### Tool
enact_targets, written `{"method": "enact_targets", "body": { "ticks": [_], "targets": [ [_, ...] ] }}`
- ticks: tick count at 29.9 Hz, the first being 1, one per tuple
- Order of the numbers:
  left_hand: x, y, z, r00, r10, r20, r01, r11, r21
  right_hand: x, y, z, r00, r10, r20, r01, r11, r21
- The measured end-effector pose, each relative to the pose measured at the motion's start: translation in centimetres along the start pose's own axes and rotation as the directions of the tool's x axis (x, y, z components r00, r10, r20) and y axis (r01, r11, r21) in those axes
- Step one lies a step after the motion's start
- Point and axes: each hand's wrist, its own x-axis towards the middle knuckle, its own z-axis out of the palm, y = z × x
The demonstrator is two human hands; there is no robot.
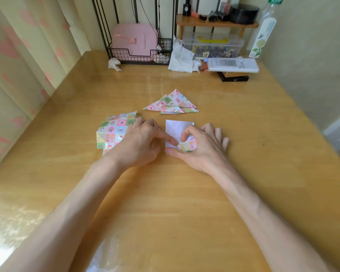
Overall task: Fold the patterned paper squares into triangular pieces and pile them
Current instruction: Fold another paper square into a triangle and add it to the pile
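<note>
Right hand point(202, 148) pinches near corner of white-backed patterned paper square point(176, 128), left hand point(143, 144) forefinger pinning it flat; far corner lies straight beyond pinch.

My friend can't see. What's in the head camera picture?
Two hands fold a white-backed patterned paper square on a wooden table, the right hand pinching a turned-up corner. A stack of flat squares lies by the left hand; folded triangles are piled beyond.

At one o'clock on the surface point(185, 203) we see a bottle point(263, 34) whose green neck label point(275, 0) carries Chinese characters too blurred to read. At nine o'clock the patterned paper squares point(112, 130) show a Hello Kitty face. Print on the white box point(233, 64) near the bottle is illegible.
</note>
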Motion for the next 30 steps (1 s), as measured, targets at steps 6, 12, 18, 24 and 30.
{"method": "enact_targets", "body": {
  "ticks": [6, 12, 18, 24, 30],
  "targets": [
    [0.1, -0.1, 0.3, 0.999, 0.013, -0.033, -0.014, 1.000, -0.020, 0.3, 0.5, -0.1, 1.000, -0.022, -0.005, 0.022, 0.999, 0.022],
    [0.2, -0.1, 0.5, 0.999, 0.026, -0.046, -0.027, 1.000, -0.005, 0.3, 1.0, -0.2, 1.000, -0.031, 0.002, 0.030, 0.997, 0.069],
    [0.2, -0.1, 0.9, 0.998, 0.009, -0.070, -0.010, 1.000, -0.021, 0.1, 1.3, 0.3, 0.995, -0.064, -0.073, 0.066, 0.997, 0.038],
    [0.5, 0.4, 1.8, 0.986, -0.009, -0.166, 0.006, 1.000, -0.017, -0.1, 1.4, 0.3, 0.992, -0.077, -0.095, 0.083, 0.994, 0.068],
    [0.6, 0.2, 1.9, 0.987, -0.009, -0.159, 0.007, 1.000, -0.016, -0.2, 1.8, 0.2, 0.984, -0.091, -0.151, 0.104, 0.992, 0.078]
  ]
}}
